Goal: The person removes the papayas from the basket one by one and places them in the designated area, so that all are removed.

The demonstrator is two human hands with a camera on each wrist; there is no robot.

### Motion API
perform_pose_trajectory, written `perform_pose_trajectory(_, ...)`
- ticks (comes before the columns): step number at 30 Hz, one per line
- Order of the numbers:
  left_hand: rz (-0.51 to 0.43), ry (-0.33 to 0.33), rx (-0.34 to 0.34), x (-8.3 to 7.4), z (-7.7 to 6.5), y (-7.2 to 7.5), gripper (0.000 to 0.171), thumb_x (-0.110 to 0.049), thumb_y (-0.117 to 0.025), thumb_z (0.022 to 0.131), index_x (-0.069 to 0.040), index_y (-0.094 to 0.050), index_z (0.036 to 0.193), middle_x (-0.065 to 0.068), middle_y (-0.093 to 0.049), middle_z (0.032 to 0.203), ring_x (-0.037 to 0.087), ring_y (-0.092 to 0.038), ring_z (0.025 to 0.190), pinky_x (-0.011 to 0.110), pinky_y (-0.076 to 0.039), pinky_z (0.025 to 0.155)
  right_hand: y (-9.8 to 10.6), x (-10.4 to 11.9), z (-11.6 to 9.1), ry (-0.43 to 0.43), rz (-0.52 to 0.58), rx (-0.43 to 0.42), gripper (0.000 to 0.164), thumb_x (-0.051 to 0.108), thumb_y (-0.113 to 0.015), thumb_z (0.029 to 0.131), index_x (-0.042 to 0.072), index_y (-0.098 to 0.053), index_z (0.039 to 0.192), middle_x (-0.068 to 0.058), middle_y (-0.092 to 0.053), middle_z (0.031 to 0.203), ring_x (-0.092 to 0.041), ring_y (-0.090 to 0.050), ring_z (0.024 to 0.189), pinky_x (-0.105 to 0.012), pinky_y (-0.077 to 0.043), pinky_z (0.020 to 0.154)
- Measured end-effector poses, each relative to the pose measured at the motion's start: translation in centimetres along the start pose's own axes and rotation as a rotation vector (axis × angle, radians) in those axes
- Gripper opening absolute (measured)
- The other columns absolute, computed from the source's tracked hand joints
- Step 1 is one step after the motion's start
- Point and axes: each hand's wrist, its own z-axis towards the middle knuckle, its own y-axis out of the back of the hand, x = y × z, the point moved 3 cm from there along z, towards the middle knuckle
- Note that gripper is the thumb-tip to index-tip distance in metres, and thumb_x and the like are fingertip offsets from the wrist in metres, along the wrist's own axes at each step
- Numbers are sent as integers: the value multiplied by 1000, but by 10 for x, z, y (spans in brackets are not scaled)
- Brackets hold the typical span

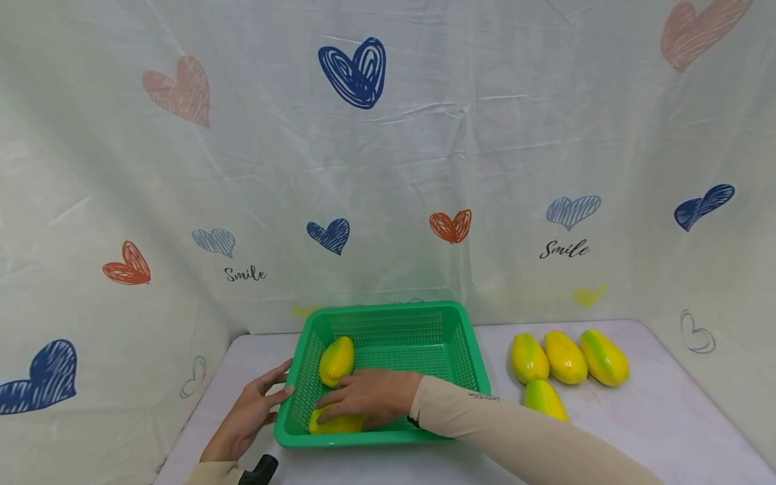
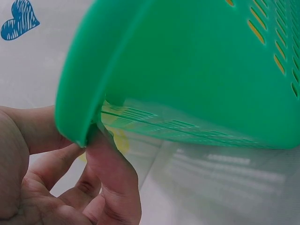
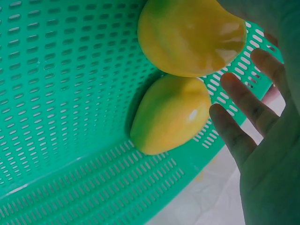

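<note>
A green plastic basket [image 1: 388, 441] stands on the table, and my left hand [image 1: 248, 412] pinches its left rim between thumb and fingers, as the left wrist view shows. Inside, at the left end, lie two yellow mangoes with green streaks. One mango [image 1: 337, 360] is toward the back; the nearer mango [image 1: 336, 423] sits in the front left corner, partly covered by my right hand [image 1: 372, 396]. That hand reaches over the basket from the right, its fingers [image 3: 243, 101] extended and spread beside the two mangoes in the right wrist view.
On the table [image 1: 673, 431] right of the basket lie three mangoes in a row, with another mango [image 1: 543, 399] in front, partly behind my right sleeve [image 1: 515, 428]. A white curtain [image 1: 400, 162] with printed hearts hangs behind the table and along both sides.
</note>
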Motion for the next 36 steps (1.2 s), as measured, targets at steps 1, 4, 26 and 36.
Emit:
perform_pose_trajectory(1,-1,0,-1,0,0,0,64,-11,-63,106,-6,-37,164,28,-41,150,20,-64,98,39,-58,82,0,0,1,4,-4,7,75,33,-81,95,38,-45,160,17,-40,166,-6,-50,134,-19,-43,110)
perform_pose_trajectory(4,-1,-1,-5,0,0,0,64,-11,-63,106,-6,-37,164,28,-41,151,20,-65,98,39,-59,82,-1,1,3,14,-16,22,74,33,-79,97,40,-44,161,17,-39,166,-4,-51,128,-17,-43,108)
perform_pose_trajectory(26,4,-11,-9,-3,-1,-2,65,-10,-63,106,-7,-36,165,28,-40,151,21,-63,96,38,-57,79,-10,-13,-15,-56,-10,49,68,38,-81,95,34,-52,157,7,-52,155,-9,-55,124,-20,-44,106)
perform_pose_trajectory(36,2,2,-7,-1,-2,-1,65,-10,-63,106,-8,-36,165,28,-39,150,23,-62,96,38,-56,80,-15,-21,-30,-109,83,89,70,37,-83,93,26,-50,154,10,-45,163,-9,-50,138,-23,-44,111)
